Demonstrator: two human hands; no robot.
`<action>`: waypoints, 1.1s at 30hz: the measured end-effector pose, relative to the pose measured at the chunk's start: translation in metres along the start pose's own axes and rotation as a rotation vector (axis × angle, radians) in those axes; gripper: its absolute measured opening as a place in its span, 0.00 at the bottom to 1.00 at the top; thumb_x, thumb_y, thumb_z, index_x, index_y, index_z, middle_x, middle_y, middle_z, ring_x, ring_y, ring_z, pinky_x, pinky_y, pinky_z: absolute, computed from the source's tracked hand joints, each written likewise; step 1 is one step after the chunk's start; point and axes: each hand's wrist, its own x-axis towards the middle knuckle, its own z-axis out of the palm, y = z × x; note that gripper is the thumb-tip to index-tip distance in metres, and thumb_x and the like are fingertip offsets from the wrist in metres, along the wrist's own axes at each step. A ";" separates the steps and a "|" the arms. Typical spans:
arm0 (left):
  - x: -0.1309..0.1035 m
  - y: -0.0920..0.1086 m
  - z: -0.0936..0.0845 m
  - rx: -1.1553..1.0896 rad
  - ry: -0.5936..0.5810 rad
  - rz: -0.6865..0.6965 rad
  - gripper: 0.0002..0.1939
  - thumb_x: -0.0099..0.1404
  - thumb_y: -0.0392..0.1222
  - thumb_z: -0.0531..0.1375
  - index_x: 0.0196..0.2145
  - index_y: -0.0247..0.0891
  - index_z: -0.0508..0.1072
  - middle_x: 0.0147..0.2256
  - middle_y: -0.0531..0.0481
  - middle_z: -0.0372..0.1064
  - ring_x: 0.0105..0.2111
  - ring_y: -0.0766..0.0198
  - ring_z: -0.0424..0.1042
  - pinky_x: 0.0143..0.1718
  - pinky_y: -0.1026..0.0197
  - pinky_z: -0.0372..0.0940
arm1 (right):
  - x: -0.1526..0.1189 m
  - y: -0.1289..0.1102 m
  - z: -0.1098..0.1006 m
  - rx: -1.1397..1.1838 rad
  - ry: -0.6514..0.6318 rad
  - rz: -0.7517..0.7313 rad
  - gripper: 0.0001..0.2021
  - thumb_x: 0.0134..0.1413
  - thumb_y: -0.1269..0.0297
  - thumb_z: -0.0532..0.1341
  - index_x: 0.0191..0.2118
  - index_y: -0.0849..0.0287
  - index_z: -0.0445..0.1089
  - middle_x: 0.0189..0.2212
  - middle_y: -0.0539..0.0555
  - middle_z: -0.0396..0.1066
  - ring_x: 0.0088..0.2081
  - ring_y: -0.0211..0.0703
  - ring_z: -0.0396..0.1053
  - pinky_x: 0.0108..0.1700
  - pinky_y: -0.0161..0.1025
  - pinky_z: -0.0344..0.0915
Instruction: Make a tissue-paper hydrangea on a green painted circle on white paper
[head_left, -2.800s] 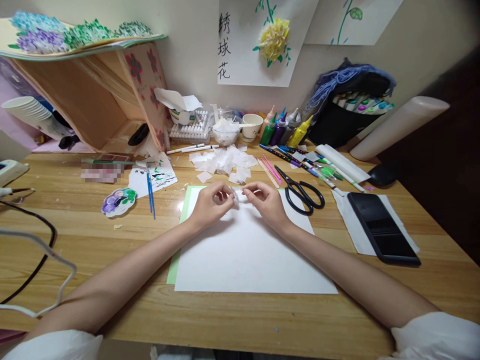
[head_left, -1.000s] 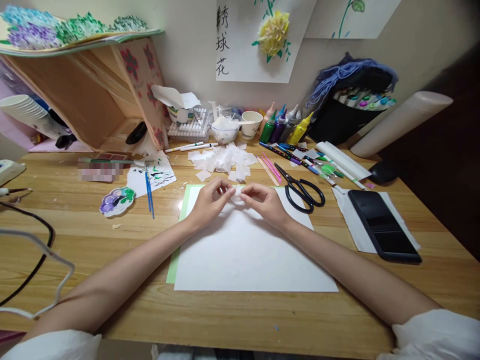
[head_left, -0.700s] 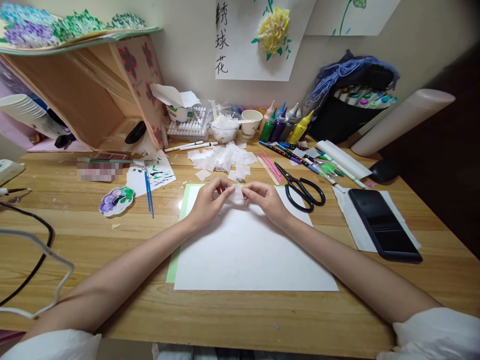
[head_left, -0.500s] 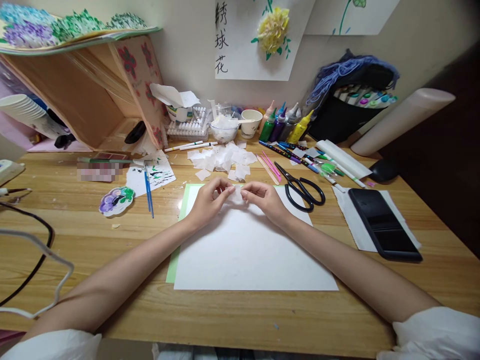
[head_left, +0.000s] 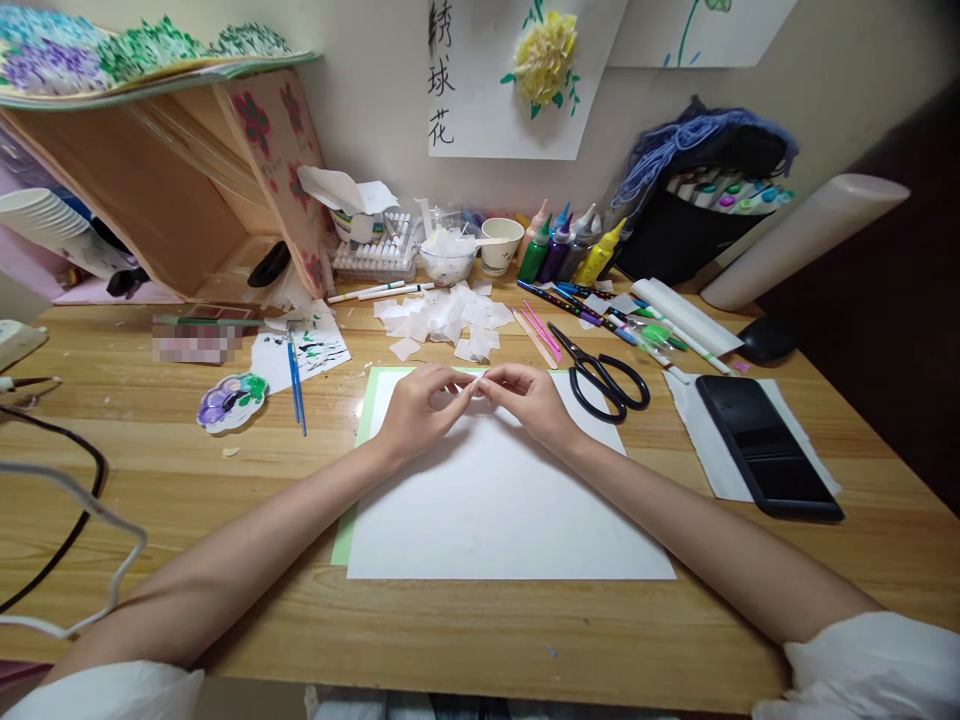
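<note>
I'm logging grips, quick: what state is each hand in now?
Left hand: fingertips pinched closed; anything held is hidden.
Right hand: pinched closed, meeting the left's fingertips; contents can't be told.

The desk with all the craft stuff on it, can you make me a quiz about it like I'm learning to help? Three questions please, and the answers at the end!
1. Pick one. What lies partly over the ragged white paper on the right side of the desk?
A) scissors
B) a black phone
C) a painted palette

2. True or false? The fingertips of the left hand and the right hand meet above the big white sheet.

3. Fill in the colour. The puffy flower on the wall picture is mostly ____.

Key: 1 B; 2 true; 3 yellow.
</note>
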 end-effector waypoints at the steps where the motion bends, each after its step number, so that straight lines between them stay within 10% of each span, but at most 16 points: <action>1: 0.000 0.000 0.000 -0.009 -0.004 -0.006 0.09 0.63 0.43 0.56 0.35 0.39 0.75 0.30 0.49 0.73 0.32 0.64 0.69 0.35 0.61 0.61 | 0.000 0.000 0.000 0.002 -0.009 0.001 0.12 0.46 0.55 0.64 0.30 0.59 0.74 0.29 0.53 0.74 0.33 0.40 0.70 0.35 0.37 0.65; 33: 0.001 -0.007 0.000 -0.075 -0.023 -0.049 0.10 0.62 0.39 0.56 0.36 0.39 0.78 0.32 0.48 0.74 0.33 0.64 0.71 0.35 0.63 0.62 | 0.003 0.000 0.001 0.082 -0.018 0.093 0.11 0.39 0.60 0.68 0.29 0.61 0.72 0.30 0.53 0.73 0.32 0.39 0.69 0.30 0.34 0.67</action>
